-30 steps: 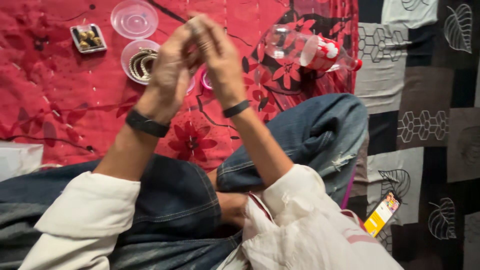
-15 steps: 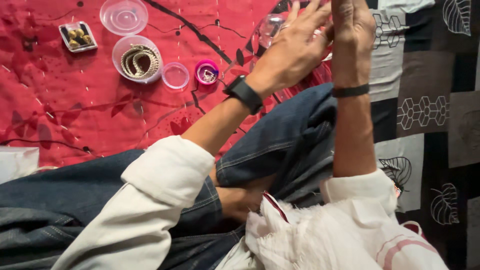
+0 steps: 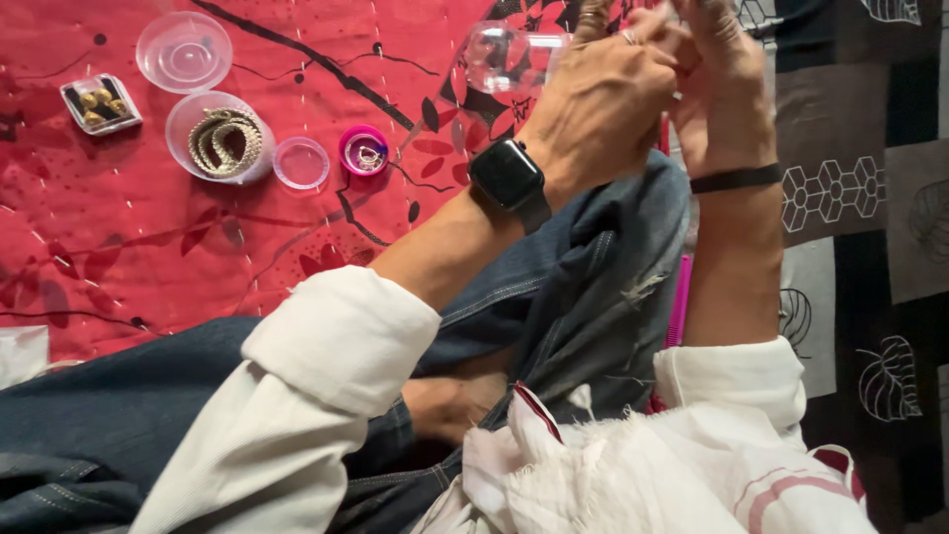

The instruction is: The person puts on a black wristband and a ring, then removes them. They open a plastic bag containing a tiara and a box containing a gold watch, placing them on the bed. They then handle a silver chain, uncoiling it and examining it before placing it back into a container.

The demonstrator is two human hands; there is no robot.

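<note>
Head view: left hand (image 3: 603, 109) and right hand (image 3: 727, 84) meet at the top edge, fingertips pinched together on something too small to make out. A clear plastic jar (image 3: 509, 54) lies just left of the left hand, nearer it than the right. Farther left on the red cloth (image 3: 119, 247): a pink cap (image 3: 364, 150), a tub of coiled cord (image 3: 222, 138), and a small square box (image 3: 99, 104).

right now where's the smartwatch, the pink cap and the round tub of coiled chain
smartwatch (image 3: 506, 173), head view, on its dark screen
pink cap (image 3: 364, 150), head view, on its rim
round tub of coiled chain (image 3: 178, 124), head view, on its clear wall
</note>
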